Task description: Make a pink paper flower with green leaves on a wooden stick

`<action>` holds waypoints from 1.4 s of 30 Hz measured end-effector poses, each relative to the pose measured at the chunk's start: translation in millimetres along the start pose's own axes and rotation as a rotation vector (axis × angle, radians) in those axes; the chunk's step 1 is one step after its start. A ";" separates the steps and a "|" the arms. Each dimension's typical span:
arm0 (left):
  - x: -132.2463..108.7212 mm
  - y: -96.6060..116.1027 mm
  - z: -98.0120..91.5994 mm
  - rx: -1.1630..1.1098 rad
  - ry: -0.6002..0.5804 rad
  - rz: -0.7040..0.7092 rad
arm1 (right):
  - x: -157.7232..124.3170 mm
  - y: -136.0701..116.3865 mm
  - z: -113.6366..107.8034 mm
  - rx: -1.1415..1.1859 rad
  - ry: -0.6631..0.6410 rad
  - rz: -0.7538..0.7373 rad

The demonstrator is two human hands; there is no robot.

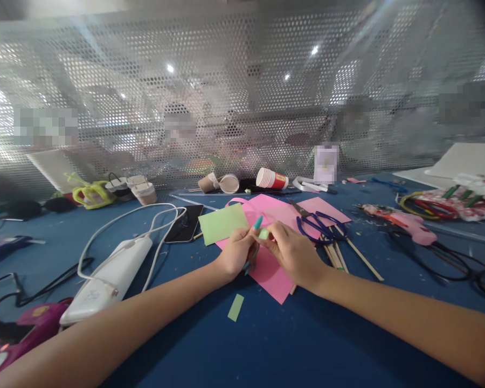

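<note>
Small green piece (263, 234): it was between the two hands, partly covered, so its whole shape was hard to see.
Right hand (298, 252): the thumb and pointing finger were pinched on the piece; some other fingers were hidden.
Left hand (235, 252): the fingers were curled in, but I could not tell if they gripped the piece.
Pink paper (272, 280): the hands and scissors (326, 231) hid parts of it.
Purple thing (28, 335): the edge of the view cut it off.
Table (275, 345): blue, with a green strip (235, 307) lying near the hands.
Room: shapes looked blurry behind a silver sheet (226, 91) full of holes.
</note>
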State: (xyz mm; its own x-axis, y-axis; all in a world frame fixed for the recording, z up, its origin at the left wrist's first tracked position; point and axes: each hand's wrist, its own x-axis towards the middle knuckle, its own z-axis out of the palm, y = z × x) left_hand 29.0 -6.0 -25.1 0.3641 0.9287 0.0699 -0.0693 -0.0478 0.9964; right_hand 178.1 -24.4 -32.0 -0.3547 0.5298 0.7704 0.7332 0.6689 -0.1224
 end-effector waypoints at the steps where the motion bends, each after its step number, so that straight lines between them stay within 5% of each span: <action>1: 0.0 -0.5 -0.1 0.014 -0.010 0.015 | 0.0 -0.5 -0.1 -0.007 -0.013 0.004; 6: -0.6 -0.6 -1.0 0.051 0.001 0.038 | 0.8 -1.0 -2.2 0.087 -0.057 0.054; 15: -6.1 3.6 1.8 0.312 0.010 0.194 | 6.0 -0.6 -2.6 0.769 0.018 0.416; 29: -6.6 5.4 2.9 0.335 -0.035 0.166 | 6.8 -0.3 -0.8 0.865 -0.032 0.384; 42: -10.6 6.6 5.0 0.472 0.023 0.185 | 2.8 -3.6 -2.5 0.552 -0.029 0.363</action>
State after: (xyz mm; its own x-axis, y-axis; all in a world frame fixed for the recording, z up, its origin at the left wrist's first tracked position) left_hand 29.3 -18.0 -19.0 0.3642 0.8966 0.2519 0.2986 -0.3686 0.8803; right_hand 176.0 -26.6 -27.8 -0.1623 0.7806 0.6036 0.4066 0.6103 -0.6799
